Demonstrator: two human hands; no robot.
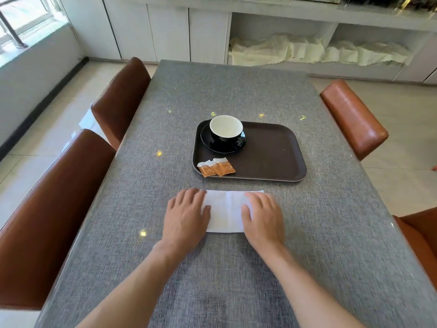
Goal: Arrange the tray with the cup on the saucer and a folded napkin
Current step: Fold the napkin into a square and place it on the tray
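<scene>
Both hands lie flat and spread on a white napkin [225, 210] on the grey desk [331, 233], the left hand [185, 215] over its left end and the right hand [263, 215] over its right end. Neither grips anything; the palms press down, probably to flatten a fold so the cloth keeps its shape. The napkin sits just near of the brown tray [272, 157], apart from it. On the tray's far left corner the black cup [226, 130] stands upright on its saucer [212, 144], so that part looks done. Three orange packets [216, 167] lie at the tray's near left corner. The right half of the tray is bare, leaving room for the napkin. Brown chairs [353, 117] flank the desk, well clear of the work.
</scene>
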